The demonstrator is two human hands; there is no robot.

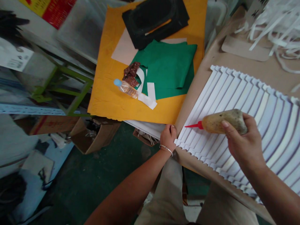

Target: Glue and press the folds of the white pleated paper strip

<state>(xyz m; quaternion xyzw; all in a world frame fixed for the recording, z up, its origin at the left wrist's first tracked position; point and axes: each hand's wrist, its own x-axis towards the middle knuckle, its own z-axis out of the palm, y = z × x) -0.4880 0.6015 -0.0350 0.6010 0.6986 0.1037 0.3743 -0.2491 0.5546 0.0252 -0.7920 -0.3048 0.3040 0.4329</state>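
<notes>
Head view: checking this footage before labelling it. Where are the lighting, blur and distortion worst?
In the head view, the green floor sits in deep shadow at lower left; the white pleated paper strips catch the brightest light; the green metal stand looks soft and smeared; the glue bottle in the right hand is fairly sharp; wide-angle distortion bows the strips toward the right edge.

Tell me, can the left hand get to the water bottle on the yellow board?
Probably yes. The left hand is right by the near edge of the yellow board, and nothing tall stands between it and the water bottle. It would need a stretch across the board.
</notes>
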